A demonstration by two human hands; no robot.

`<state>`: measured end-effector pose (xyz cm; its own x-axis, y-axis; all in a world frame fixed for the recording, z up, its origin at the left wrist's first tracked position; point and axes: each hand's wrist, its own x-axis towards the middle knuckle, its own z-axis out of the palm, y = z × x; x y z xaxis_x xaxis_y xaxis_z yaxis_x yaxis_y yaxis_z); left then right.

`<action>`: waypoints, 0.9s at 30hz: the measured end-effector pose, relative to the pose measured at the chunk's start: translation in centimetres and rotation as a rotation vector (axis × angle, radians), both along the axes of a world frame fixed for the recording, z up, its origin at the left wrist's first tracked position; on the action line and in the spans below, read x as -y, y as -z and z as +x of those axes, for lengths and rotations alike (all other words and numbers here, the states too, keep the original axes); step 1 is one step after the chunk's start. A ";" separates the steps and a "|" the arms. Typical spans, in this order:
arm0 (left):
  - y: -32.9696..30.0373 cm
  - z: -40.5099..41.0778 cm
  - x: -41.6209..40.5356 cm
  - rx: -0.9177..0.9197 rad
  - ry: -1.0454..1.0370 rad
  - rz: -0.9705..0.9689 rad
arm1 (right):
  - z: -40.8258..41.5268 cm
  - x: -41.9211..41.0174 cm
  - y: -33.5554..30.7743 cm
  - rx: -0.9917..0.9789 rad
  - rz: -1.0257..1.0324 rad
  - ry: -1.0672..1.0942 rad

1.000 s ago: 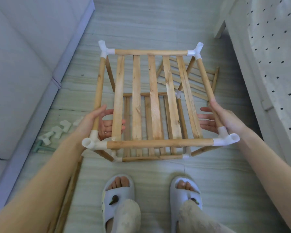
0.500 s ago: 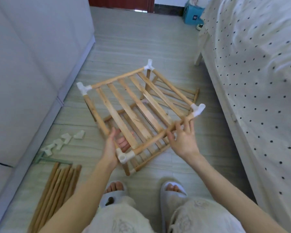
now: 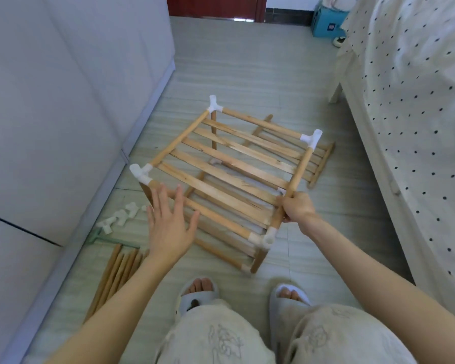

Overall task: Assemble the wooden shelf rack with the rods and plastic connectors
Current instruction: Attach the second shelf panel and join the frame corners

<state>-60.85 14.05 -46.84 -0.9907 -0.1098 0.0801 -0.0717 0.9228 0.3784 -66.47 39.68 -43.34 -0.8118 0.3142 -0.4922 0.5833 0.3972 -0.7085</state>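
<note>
Rack (image 3: pixel 229 164) on the floor (image 3: pixel 247 74) between cabinet and bed — right hand (image 3: pixel 297 209) gripping its side rod (image 3: pixel 298 171), fingers curled round. Left hand (image 3: pixel 170 227) flat over the near rail, fingers spread wide — contact unclear. Spare rods (image 3: pixel 116 274), connectors (image 3: pixel 120 215) at left.

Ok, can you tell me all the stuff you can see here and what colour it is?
Rack: one, wood with white corner connectors, on the floor in the middle.
Spare shelf: one, wood, flat on the floor behind the rack.
Loose rods: a bundle, wood, floor at left.
Loose connectors: several, white, floor at left.
Mallet: one, pale green, beside the rods.
Bed: one, white with black dots, right.
Box: one, blue, far end.
Slippers: two, pale.
Left hand: open, over the rack's near rail.
Right hand: grips the rack's side rod.
</note>
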 end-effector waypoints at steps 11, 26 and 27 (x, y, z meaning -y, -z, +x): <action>-0.2 2.1 0.0 -0.049 0.398 -0.216 | 0.1 -1.0 -0.7 -0.014 0.004 0.137; -0.1 0.8 -2.7 0.157 0.577 -0.289 | 2.5 3.1 0.0 -0.066 0.676 -0.971; -0.2 1.2 -2.6 0.155 0.572 -0.259 | 3.1 3.7 0.4 -0.007 0.736 -1.029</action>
<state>-59.66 16.70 -46.64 -0.8890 0.4431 -0.1153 0.4230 0.8913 0.1633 -63.38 35.98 -43.74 -0.8447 -0.2657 -0.4645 -0.2319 0.9641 -0.1298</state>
